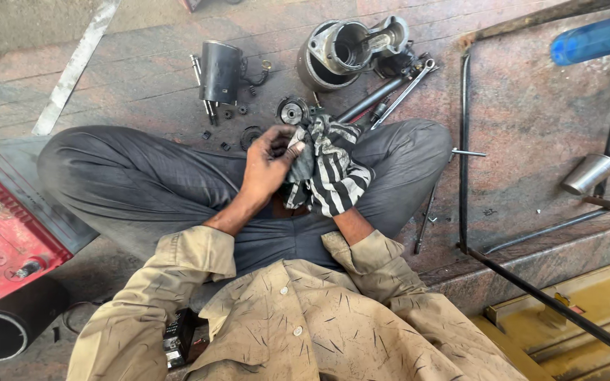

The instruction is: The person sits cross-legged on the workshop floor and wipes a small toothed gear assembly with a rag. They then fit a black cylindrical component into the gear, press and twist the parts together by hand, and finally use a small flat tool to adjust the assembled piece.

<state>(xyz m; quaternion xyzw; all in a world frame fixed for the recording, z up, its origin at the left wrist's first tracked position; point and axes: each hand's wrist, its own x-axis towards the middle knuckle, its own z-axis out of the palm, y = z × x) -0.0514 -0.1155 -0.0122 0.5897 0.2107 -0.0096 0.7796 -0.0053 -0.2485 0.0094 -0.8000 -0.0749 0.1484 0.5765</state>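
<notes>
I sit cross-legged on a stone floor. My left hand [268, 161] is closed around a small dark part that I cannot make out, pressed into a black-and-white striped rag [333, 169]. My right hand is wrapped inside that rag and hidden; only its wrist shows below the cloth. Both hands meet above my lap.
Dismantled motor parts lie on the floor ahead: a black cylinder housing [220, 70], a grey metal end casting [347, 48], a round bearing piece [292, 111], a spanner [400, 92], small nuts. A red battery [1, 233] sits left, a steel cup [589, 173] right, metal rods [464, 148] beside my knee.
</notes>
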